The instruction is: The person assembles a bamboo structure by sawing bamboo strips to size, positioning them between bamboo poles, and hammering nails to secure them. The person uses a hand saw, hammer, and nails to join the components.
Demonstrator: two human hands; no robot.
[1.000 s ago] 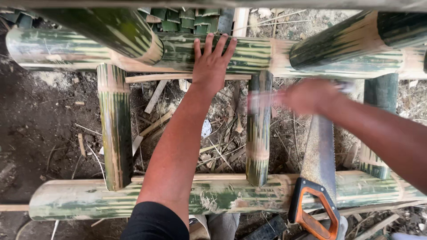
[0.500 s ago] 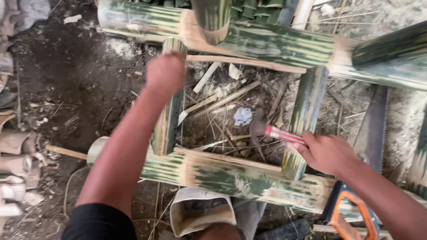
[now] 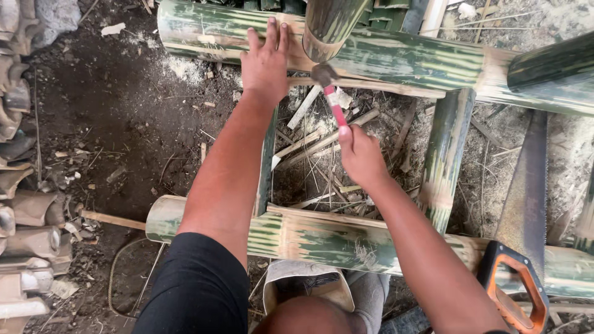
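1. Bamboo frame of green poles fills the frame's centre and right, its near pole low in the picture and its far pole across the top.
2. Right hand, mid-frame, is closed around a pink-handled hammer whose head sits at the far pole.
3. Left hand, upper centre, lies flat and open, pressing that pole.
4. Judged step: hammering at the far joint; the next blow calls for aim clear of the bracing fingers.
5. Saw with an orange handle rests lower right.
6. Ground is dark soil with chips; bamboo offcuts lie stacked at left.
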